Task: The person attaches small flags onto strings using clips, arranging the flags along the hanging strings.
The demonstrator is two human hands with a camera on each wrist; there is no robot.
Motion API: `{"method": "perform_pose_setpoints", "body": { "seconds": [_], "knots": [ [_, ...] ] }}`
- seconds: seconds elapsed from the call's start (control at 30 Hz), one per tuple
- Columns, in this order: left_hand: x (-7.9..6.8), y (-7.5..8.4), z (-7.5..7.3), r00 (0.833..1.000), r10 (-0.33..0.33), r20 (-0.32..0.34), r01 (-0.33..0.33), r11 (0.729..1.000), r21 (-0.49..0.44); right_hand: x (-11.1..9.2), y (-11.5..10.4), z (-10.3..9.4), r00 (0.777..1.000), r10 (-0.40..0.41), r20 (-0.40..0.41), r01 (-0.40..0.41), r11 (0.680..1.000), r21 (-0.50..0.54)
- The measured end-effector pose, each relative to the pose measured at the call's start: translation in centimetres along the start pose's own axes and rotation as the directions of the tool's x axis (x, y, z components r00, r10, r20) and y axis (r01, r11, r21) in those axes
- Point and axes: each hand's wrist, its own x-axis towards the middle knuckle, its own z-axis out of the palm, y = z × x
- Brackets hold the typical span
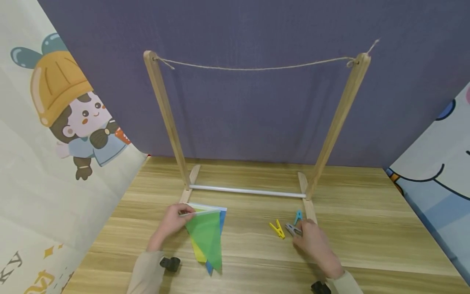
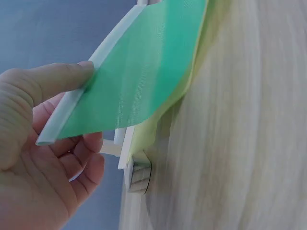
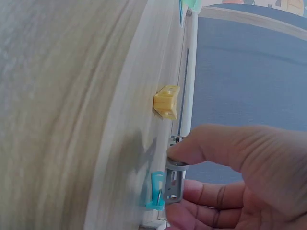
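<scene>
A green pennant (image 1: 207, 234) is pinched in the left hand (image 1: 173, 220), a gray clothespin (image 1: 293, 230) in the right hand (image 1: 313, 242) (a yellow clothespin (image 1: 280, 231) is seen to its left).

Soft, even light — faint shadows on the table (image 1: 253, 261) — wrist views paler, blurrier.

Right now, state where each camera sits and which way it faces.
Head: on the head, facing forward and down at the wooden stand; left hand, right hand, sleeves show.
Left wrist: on that wrist, facing the green pennant; left hand shows.
Right wrist: on that wrist, facing the gray clothespin; right hand shows.
Head and right wrist share the yellow clothespin.
</scene>
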Motion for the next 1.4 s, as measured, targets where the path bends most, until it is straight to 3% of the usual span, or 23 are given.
{"method": "perform_pose_setpoints", "body": {
  "seconds": [0.23,0.37,0.6,0.83,1.17,1.4],
  "knots": [
    [-0.1,0.4,0.1,0.995,-0.104,0.007,0.104,0.99,-0.095,-0.1,-0.3,-0.4,0.993,-0.036,-0.114,0.035,0.999,-0.017],
    [-0.2,0.5,0.2,0.992,-0.127,0.019,0.128,0.979,-0.161,-0.1,-0.3,-0.5,0.987,-0.046,-0.156,0.047,0.999,0.004],
    [-0.4,0.5,0.0,0.996,-0.088,0.021,0.09,0.96,-0.265,-0.2,-0.5,-1.1,0.975,-0.077,-0.207,0.092,0.994,0.066],
    [-0.5,1.2,-0.2,0.993,-0.117,0.023,0.118,0.948,-0.297,-0.3,-0.8,-1.7,0.969,-0.093,-0.23,0.115,0.99,0.084],
    [-0.8,4.7,-1.3,0.997,-0.076,0.024,0.079,0.947,-0.312,0.2,-0.6,-2.6,0.949,-0.164,-0.269,0.193,0.977,0.086],
    [-0.2,4.0,-0.7,1.0,-0.009,0.018,0.014,0.944,-0.329,0.5,-0.7,-3.6,0.939,-0.188,-0.288,0.218,0.973,0.076]
  ]
}}
